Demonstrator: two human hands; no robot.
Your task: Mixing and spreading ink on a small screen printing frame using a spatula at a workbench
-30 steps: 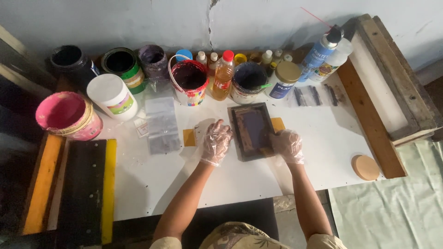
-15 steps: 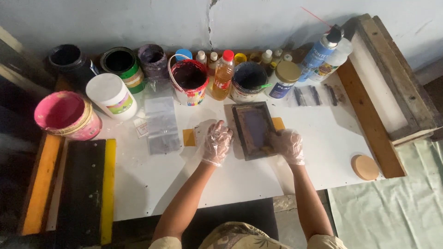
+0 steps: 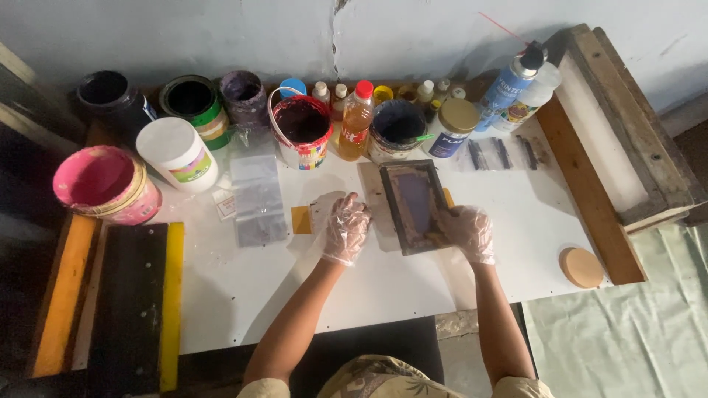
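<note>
Both hands wear thin clear plastic gloves. My right hand [image 3: 467,231] grips the near right corner of a small dark wooden printing frame [image 3: 414,204] with a purple-stained mesh, tilted up off the white table [image 3: 369,287]. My left hand [image 3: 346,227] rests with fingers apart on a pale sheet [image 3: 321,208] lying over an orange-yellow card [image 3: 301,220], just left of the frame.
Along the back stand open paint tubs [image 3: 302,131], a pink bucket [image 3: 105,184], a white lidded jar [image 3: 177,152], an orange-liquid bottle [image 3: 356,120] and small bottles. A clear plastic bag [image 3: 257,197] lies left. A big wooden screen frame [image 3: 618,125] leans at right; a round wooden disc [image 3: 581,267] sits near it.
The small frame has lifted and tilted up from the table under my right hand, shifting slightly right. My left hand stays pressed on the sheet.
</note>
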